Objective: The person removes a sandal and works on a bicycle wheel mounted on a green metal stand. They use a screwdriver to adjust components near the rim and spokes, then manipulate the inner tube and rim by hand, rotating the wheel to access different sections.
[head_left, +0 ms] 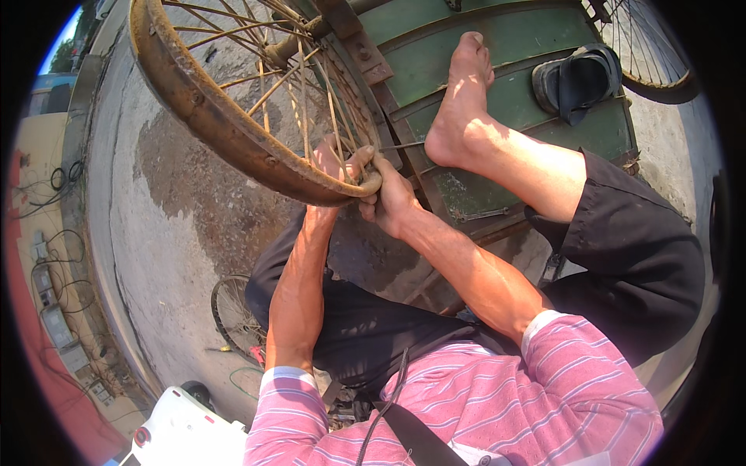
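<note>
A rusty, spoked wheel rim [225, 128] with no tyre on the part I see stands tilted at the top, mounted against a metal frame bar [361, 46]. Its hub [284, 53] shows among bent and crossing spokes. At the rim's lower edge, my left hand [336, 159] is closed, its fingers reaching in among the spokes and its wrist passing behind the rim. Against the rim's right-hand bend, my right hand [392, 190] is closed round it, close to the left. Some fingertips of both hands are hidden by the rim and spokes.
My bare foot [466, 101] rests on a green metal cart bed [513, 23], beside a dark sandal [576, 81]. Another wheel [660, 85] is at upper right. A small wheel [233, 311] and a white object [186, 431] lie lower left. Cables and boxes [58, 326] line the left wall.
</note>
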Demonstrator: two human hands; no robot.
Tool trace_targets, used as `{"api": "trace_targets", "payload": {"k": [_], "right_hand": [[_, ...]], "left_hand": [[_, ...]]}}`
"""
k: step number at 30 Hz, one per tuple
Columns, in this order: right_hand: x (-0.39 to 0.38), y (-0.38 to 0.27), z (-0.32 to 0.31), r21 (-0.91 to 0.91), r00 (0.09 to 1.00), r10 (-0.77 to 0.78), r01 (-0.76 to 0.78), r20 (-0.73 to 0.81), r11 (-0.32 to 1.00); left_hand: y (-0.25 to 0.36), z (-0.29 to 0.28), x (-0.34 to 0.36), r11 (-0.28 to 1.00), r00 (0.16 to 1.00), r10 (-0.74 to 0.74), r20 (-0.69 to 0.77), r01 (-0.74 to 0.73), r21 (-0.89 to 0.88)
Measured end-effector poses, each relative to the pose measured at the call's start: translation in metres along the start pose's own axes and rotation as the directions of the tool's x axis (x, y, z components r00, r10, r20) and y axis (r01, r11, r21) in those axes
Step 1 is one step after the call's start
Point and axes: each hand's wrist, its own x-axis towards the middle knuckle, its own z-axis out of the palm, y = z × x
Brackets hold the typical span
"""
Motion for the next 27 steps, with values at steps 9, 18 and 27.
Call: {"api": "trace_targets", "payload": {"k": [9,18,27], "right_hand": [[0.011,0.003,-0.013,0.052,1.0,0.001,-0.001,-0.004,0.999],[0.018,0.003,-0.017,0.025,0.998,-0.02,0.022,-0.06,0.999],[0.014,0.004,-0.014,0.03,0.996,-0.061,0.063,-0.064,0.998]], "left_hand": [[-0.034,-0.016,-0.012,0.868,0.98,-0.098,0.172,0.169,-0.466],[-0.033,-0.01,-0.017,0.789,0.978,-0.129,0.166,0.203,-0.58],[-0.025,-0.002,-0.021,0.918,0.99,-0.13,0.051,0.139,-0.372]]}}
